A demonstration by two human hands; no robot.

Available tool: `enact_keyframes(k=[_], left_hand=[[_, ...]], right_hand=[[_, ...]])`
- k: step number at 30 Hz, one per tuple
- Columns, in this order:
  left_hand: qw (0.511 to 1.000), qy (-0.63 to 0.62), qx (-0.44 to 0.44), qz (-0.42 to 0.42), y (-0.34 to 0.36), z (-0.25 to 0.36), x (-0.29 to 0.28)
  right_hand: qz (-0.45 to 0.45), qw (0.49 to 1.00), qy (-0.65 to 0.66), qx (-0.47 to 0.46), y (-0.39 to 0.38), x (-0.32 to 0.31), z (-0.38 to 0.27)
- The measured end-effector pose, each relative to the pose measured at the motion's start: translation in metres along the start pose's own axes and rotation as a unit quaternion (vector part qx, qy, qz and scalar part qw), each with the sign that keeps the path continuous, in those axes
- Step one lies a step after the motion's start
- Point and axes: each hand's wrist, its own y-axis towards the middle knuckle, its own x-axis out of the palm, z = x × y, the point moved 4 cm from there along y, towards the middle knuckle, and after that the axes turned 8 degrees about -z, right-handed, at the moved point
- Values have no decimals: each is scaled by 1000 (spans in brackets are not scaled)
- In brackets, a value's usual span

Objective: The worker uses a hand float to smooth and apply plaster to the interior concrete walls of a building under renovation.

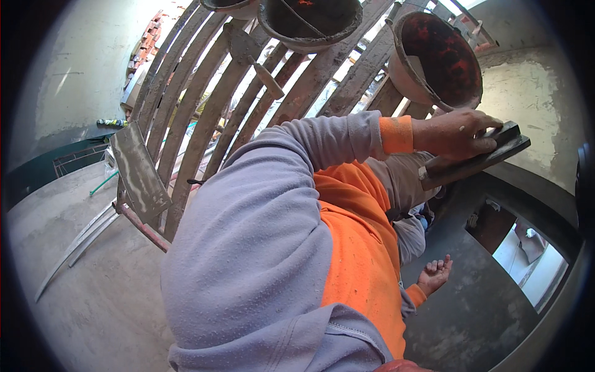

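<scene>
"Many long wooden planks (325, 68) run side by side. What else is big?"

"A smooth dark grey surface (465, 310) is at the lower right, with a hole in it. Then comes the person's grey and orange top (254, 260), filling the middle."

"And on the planks?"

"Three buckets (406, 82). One only peeks in at the top edge. The one on the right has red marks inside."

"What is next in size?"

"A flat grey board (141, 177) with pale smears, by the left edge of the planks. Then a long dark bar (473, 159). It is up on the right, tilted, near the red-marked bucket."

"Anything smaller?"

"A trowel (243, 49) lies on the planks, near the middle bucket."

"And the hands?"

"The left hand (458, 133) has its fingers closed on the dark bar. The right hand (435, 274) is lower down, its fingers loosely bent and apart from the bar."
</scene>
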Motion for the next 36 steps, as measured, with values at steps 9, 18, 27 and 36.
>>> enact_keyframes(k=[9, 18, 27, 36], left_hand=[[1000, -11, -2, 9, 6, 1, 2], [1000, -12, -7, 11, 7, -1, -5], [1000, 8, 0, 7, 9, 3, -9], [1000, -10, -14, 9, 8, 5, -5]], right_hand=[[28, 999, -13, -15, 1, -4, -14], [16, 1000, -17, -12, 11, 4, -17], [13, 1000, -9, -16, 12, 7, -23], [12, 1000, -11, -19, 13, -8, -23]])
